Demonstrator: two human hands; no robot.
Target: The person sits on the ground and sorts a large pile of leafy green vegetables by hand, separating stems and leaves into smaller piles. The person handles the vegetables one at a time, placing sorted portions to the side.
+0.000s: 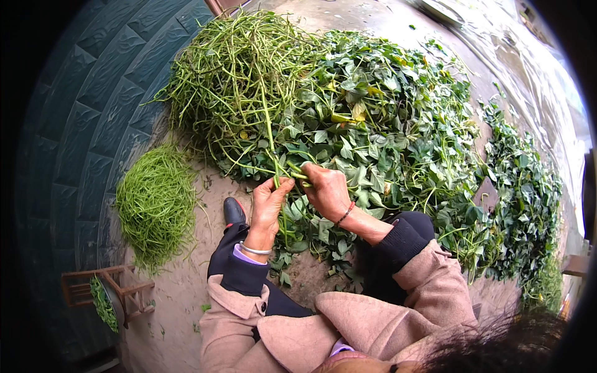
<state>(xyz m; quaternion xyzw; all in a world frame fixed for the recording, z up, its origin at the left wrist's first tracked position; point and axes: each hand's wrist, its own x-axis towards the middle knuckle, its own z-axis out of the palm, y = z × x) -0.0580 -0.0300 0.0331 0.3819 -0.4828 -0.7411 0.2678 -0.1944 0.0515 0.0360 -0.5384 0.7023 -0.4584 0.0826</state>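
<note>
My left hand [267, 210], with a silvery bangle at the wrist, pinches a green vine stem [267, 118] between thumb and fingers. The stem's long part runs away from me over the tangled heap of stems [230, 81]. Close beside it, my right hand [328, 191] is closed on short green stalks [296, 171] that cross the stem near the left fingertips. It wears a red and dark bracelet. Under and beyond both hands spreads a big heap of leafy vines [385, 105], mostly dark green with a few yellow leaves.
A neat pile of thin, leafless green stalks [155, 208] lies on the floor to the left. Near it stands a small wooden stool or chair [134, 292] beside a container of greens [102, 304]. A dark tiled wall [93, 124] bounds the left; pale plastic sheeting [528, 68] lies far right.
</note>
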